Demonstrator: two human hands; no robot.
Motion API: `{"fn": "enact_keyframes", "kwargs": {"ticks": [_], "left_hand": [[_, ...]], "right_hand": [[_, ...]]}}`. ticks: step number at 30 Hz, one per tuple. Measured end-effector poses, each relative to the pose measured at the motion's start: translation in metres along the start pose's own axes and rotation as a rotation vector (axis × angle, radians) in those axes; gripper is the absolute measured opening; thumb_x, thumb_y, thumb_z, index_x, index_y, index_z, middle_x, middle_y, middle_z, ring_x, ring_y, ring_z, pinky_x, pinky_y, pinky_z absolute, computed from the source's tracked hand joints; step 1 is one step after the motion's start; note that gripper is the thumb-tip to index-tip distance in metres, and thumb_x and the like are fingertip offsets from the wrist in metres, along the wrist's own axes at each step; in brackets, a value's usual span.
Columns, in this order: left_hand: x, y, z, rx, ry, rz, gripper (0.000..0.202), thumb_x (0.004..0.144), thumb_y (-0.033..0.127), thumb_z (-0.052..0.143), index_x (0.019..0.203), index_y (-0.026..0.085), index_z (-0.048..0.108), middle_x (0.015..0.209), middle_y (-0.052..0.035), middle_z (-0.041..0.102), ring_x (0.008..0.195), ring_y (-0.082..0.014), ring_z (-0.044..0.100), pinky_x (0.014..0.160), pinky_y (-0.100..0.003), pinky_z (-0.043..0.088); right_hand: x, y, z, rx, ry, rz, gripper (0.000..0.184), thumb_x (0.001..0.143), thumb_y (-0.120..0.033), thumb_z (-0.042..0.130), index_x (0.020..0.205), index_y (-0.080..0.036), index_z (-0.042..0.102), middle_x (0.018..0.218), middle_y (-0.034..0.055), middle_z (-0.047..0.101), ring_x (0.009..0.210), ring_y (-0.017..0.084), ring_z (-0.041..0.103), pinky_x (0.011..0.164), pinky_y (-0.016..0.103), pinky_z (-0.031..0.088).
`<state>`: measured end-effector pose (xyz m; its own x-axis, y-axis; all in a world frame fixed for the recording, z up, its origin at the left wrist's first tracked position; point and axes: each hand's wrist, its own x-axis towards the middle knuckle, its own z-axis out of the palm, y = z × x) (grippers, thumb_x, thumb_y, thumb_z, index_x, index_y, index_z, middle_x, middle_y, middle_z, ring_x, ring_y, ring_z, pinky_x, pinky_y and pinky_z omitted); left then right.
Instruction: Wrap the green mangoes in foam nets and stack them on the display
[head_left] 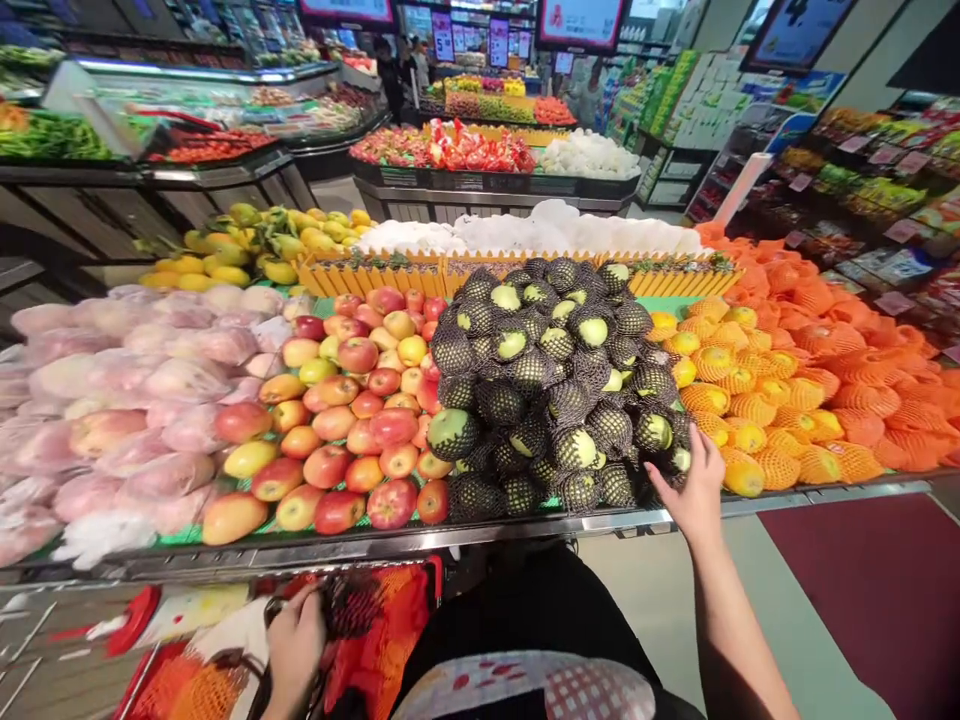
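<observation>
My right hand [694, 490] is at the front right corner of a heap of green fruits in black foam nets [555, 370]. Its thumb and fingers curve around one netted green fruit [681, 459], still resting among the others. Lower left, my left hand [296, 640] is over a shopping cart [139, 680], its fingers curled and partly hidden. Dark straps or a handle [271, 607] show beside it; what it grips is unclear. A fruit in a black net [354, 605] lies in the cart just right of that hand.
Red and yellow apples [360, 410] lie left of the heap, bagged pink fruits [150, 390] further left. To the right are orange-netted fruits [750, 400]. A metal edge [480, 535] runs along the display front. Yellow fence strips [375, 278] stand behind.
</observation>
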<state>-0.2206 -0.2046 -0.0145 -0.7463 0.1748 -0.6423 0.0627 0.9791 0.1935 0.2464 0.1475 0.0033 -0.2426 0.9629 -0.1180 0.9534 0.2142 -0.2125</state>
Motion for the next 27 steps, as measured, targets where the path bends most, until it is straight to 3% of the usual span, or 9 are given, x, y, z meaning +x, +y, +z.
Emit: {"fn": "enact_keyframes", "kwargs": {"ticks": [2, 5, 8, 10, 15, 18, 22, 25, 27], "left_hand": [[-0.002, 0.049, 0.004, -0.297, -0.023, -0.033, 0.032, 0.057, 0.044, 0.055, 0.072, 0.021, 0.071, 0.084, -0.0074, 0.075, 0.092, -0.0316, 0.067, 0.096, -0.045, 0.051], [-0.022, 0.141, 0.021, -0.622, -0.112, -0.100, 0.034, 0.047, 0.038, 0.068, 0.076, 0.019, 0.071, 0.085, -0.0031, 0.072, 0.089, -0.0237, 0.062, 0.087, -0.032, 0.050], [-0.052, 0.212, 0.047, -0.876, -0.457, -0.121, 0.033, 0.053, 0.037, 0.076, 0.080, 0.018, 0.068, 0.078, 0.0007, 0.066, 0.073, -0.0162, 0.057, 0.068, -0.025, 0.047], [-0.069, 0.238, 0.063, -0.937, -0.647, -0.099, 0.035, 0.058, 0.039, 0.080, 0.082, 0.018, 0.066, 0.074, 0.0021, 0.062, 0.067, -0.0131, 0.053, 0.062, -0.023, 0.044], [-0.089, 0.253, 0.084, -0.746, -0.994, 0.155, 0.038, 0.069, 0.041, 0.082, 0.090, 0.017, 0.063, 0.079, 0.0012, 0.061, 0.072, -0.0126, 0.054, 0.069, -0.023, 0.044], [-0.085, 0.251, 0.089, -0.632, -1.100, 0.333, 0.040, 0.068, 0.040, 0.082, 0.094, 0.017, 0.061, 0.083, 0.0009, 0.059, 0.077, -0.0138, 0.054, 0.071, -0.023, 0.042], [-0.078, 0.239, 0.097, -0.394, -1.286, 0.378, 0.038, 0.072, 0.039, 0.078, 0.098, 0.016, 0.063, 0.089, -0.0023, 0.062, 0.085, -0.0167, 0.056, 0.076, -0.026, 0.043], [-0.084, 0.228, 0.110, -0.156, -1.413, 0.377, 0.033, 0.073, 0.040, 0.075, 0.093, 0.014, 0.069, 0.091, -0.0047, 0.066, 0.088, -0.0197, 0.057, 0.081, -0.029, 0.044], [-0.094, 0.227, 0.122, -0.108, -1.444, 0.376, 0.036, 0.076, 0.048, 0.072, 0.092, 0.015, 0.072, 0.093, -0.0062, 0.069, 0.093, -0.0230, 0.059, 0.086, -0.032, 0.046]], "right_hand": [[-0.006, -0.018, -0.009, 0.106, 0.122, 0.054, 0.081, 0.087, -0.050, 0.071, 0.155, -0.016, 0.042, 0.144, 0.0225, 0.051, 0.137, 0.040, 0.047, 0.113, 0.063, 0.038], [-0.015, -0.058, -0.019, 0.441, 0.160, 0.182, 0.058, 0.087, -0.038, 0.074, 0.141, -0.021, 0.057, 0.134, 0.0153, 0.061, 0.122, 0.030, 0.060, 0.106, 0.053, 0.049], [-0.022, -0.101, -0.023, 0.855, -0.151, 0.239, 0.036, 0.091, -0.034, 0.071, 0.125, -0.025, 0.066, 0.126, 0.0106, 0.066, 0.108, 0.023, 0.066, 0.097, 0.042, 0.056], [-0.025, -0.123, -0.023, 1.051, -0.386, 0.242, 0.033, 0.093, -0.037, 0.068, 0.125, -0.027, 0.067, 0.133, 0.0104, 0.064, 0.118, 0.024, 0.064, 0.098, 0.039, 0.055], [-0.028, -0.146, -0.022, 1.441, -0.843, 0.331, 0.076, 0.082, -0.066, 0.071, 0.142, -0.022, 0.056, 0.135, 0.0119, 0.064, 0.124, 0.029, 0.061, 0.103, 0.041, 0.049], [-0.027, -0.143, -0.025, 1.395, -1.017, 0.405, 0.062, 0.074, -0.055, 0.083, 0.121, -0.018, 0.067, 0.103, 0.0057, 0.071, 0.092, 0.021, 0.066, 0.085, 0.034, 0.050], [-0.032, -0.127, -0.029, 1.446, -0.863, 0.571, 0.038, 0.068, -0.045, 0.088, 0.085, -0.018, 0.067, 0.090, 0.0037, 0.069, 0.087, 0.020, 0.063, 0.080, 0.032, 0.049], [-0.040, -0.111, -0.027, 1.717, -0.660, 0.759, 0.042, 0.061, -0.050, 0.088, 0.079, -0.022, 0.063, 0.090, 0.0041, 0.070, 0.089, 0.022, 0.065, 0.080, 0.034, 0.052], [-0.042, -0.100, -0.024, 1.844, -0.694, 0.804, 0.041, 0.062, -0.055, 0.083, 0.081, -0.023, 0.065, 0.082, 0.0046, 0.069, 0.076, 0.021, 0.063, 0.072, 0.034, 0.053]]}}
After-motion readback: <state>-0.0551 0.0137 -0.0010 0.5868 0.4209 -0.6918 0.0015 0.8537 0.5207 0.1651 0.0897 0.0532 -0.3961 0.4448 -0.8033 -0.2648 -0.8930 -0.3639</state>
